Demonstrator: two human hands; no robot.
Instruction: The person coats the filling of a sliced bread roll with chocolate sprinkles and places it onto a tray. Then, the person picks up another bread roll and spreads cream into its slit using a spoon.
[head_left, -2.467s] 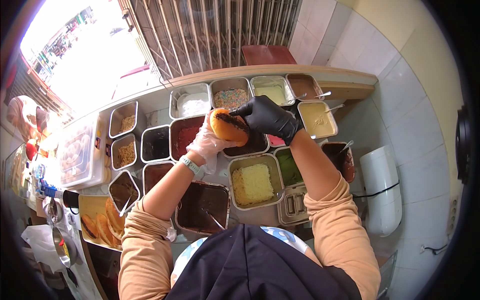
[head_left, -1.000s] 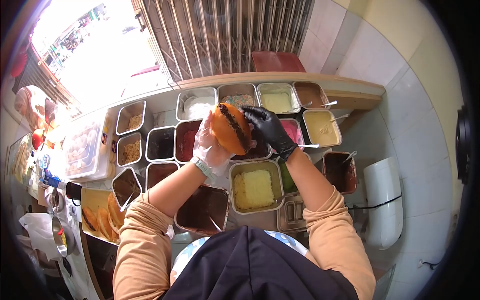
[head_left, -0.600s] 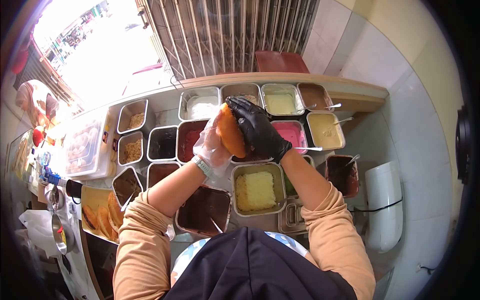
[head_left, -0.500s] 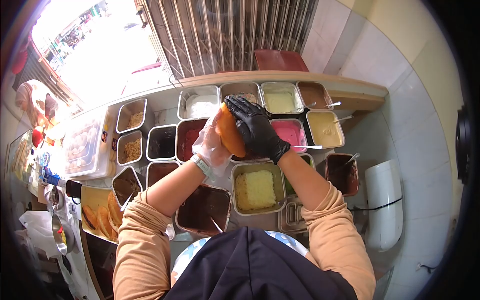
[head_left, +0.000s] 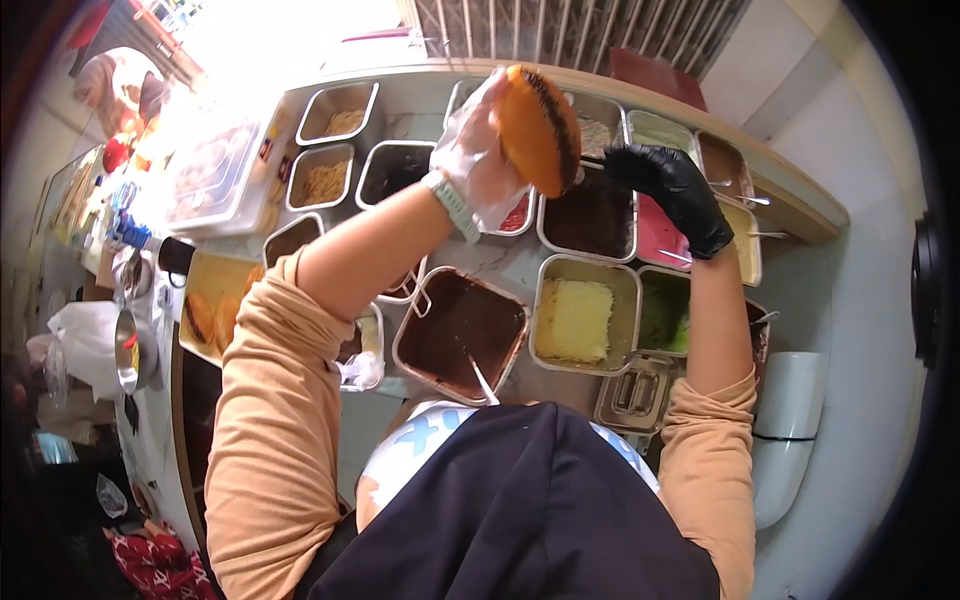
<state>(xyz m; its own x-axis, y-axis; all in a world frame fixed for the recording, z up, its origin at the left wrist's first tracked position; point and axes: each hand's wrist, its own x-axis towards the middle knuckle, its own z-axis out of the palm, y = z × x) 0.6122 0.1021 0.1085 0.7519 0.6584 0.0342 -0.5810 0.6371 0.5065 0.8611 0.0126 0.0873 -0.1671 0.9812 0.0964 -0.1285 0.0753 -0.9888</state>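
In my left hand (head_left: 478,160), covered by a clear plastic glove, is a golden-brown bun (head_left: 530,140) held up on edge over the tins. A band of dark sprinkles runs along the bun's seam. My right hand (head_left: 670,190) wears a black glove and is apart from the bun, to its right. Its fingers stretch leftward, close together, above a tin of dark brown sprinkles (head_left: 590,215) and a tin of pink spread (head_left: 660,232). No object shows in that hand.
Nearer me stand a tin of chocolate spread (head_left: 455,335) with a utensil, a tin of grated pale yellow topping (head_left: 580,320) and a green one (head_left: 665,310). Filled buns lie in a tray (head_left: 205,345) at left, near a lidded plastic box (head_left: 220,175). Another person (head_left: 120,85) is at far left.
My right hand has left the bun and moved right. My left hand has raised the bun and turned it so the sprinkled seam shows. The view has shifted too.
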